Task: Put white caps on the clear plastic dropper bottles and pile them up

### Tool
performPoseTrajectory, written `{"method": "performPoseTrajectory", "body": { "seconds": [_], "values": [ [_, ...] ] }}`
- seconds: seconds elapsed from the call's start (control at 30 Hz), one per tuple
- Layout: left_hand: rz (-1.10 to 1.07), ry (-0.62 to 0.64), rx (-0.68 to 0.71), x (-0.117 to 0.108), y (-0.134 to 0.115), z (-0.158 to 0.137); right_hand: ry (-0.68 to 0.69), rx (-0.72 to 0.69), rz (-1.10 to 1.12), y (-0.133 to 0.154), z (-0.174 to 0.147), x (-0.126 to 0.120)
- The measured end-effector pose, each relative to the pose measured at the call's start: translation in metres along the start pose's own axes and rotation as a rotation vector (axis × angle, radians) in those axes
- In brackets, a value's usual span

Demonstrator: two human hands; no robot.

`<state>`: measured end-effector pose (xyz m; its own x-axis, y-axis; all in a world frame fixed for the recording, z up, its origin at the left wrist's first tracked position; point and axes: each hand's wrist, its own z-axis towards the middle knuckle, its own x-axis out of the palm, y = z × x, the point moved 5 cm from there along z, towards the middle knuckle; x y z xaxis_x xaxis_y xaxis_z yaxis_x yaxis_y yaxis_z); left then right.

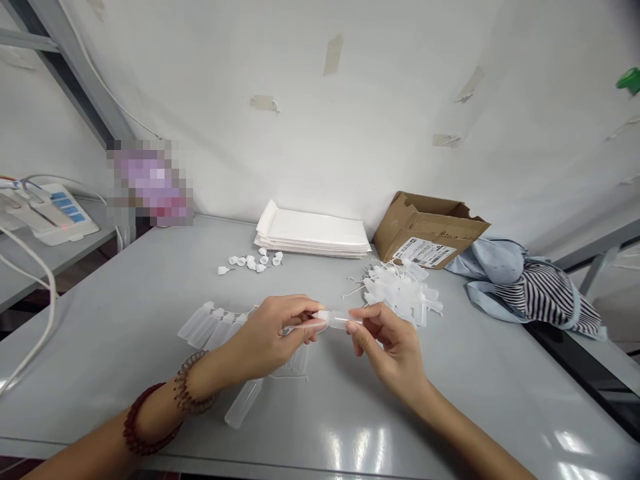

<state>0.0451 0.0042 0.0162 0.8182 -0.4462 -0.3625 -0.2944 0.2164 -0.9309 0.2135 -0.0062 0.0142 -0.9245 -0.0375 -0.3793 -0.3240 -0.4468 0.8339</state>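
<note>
Over the middle of the grey table, my left hand (273, 337) and my right hand (393, 340) share one small translucent plastic bottle (341, 320), held level. The left fingers pinch its white cap end, and the right thumb and fingers grip the bottle's other end. Under and beside my left forearm lies a row of similar bottles (200, 323), partly covered by the arm. One bottle (243, 402) sits apart, closer to the front edge. Beyond my hands are several white caps with thin needle tips (251, 261). A heap of bottles (400, 290) lies past my right hand.
White padded envelopes (315, 230) are stacked against the wall, beside an open cardboard box (433, 230). A blue and striped cloth bag (543, 290) rests at the right edge. On the left, a side table holds a white device (65, 217) with cables.
</note>
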Motion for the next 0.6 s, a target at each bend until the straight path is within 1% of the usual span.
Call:
{"method": "performPoseTrajectory", "body": {
  "seconds": [0.07,0.17,0.23,0.3,0.33,0.4,0.5,0.53,0.57,0.6],
  "values": [
    [0.09,-0.021,0.088,0.001,-0.002,0.0,0.029,0.073,0.03,-0.003,0.002,0.0],
    [0.231,-0.071,0.168,0.0,-0.003,0.001,0.076,0.145,0.072,-0.006,0.004,0.001],
    [0.236,-0.106,0.203,-0.001,-0.002,0.001,0.074,0.142,0.077,-0.005,0.005,-0.001],
    [0.186,-0.155,0.195,-0.005,0.0,0.002,0.032,0.106,0.048,-0.003,0.007,-0.007],
    [0.167,-0.196,0.167,-0.008,0.002,0.003,-0.008,0.075,0.013,-0.003,0.009,-0.012],
    [0.17,-0.306,0.073,-0.02,0.008,0.004,-0.139,-0.018,-0.117,-0.001,0.013,-0.028],
    [0.26,-0.467,-0.081,-0.047,0.018,0.005,-0.433,-0.21,-0.467,0.002,0.019,-0.061],
    [0.319,-0.5,-0.129,-0.056,0.021,0.005,-0.497,-0.223,-0.598,-0.001,0.021,-0.071],
    [0.409,-0.518,-0.155,-0.065,0.024,0.006,-0.536,-0.198,-0.725,-0.005,0.024,-0.081],
    [0.518,-0.54,-0.167,-0.074,0.026,0.007,-0.545,-0.147,-0.832,-0.011,0.028,-0.09]
  ]
}}
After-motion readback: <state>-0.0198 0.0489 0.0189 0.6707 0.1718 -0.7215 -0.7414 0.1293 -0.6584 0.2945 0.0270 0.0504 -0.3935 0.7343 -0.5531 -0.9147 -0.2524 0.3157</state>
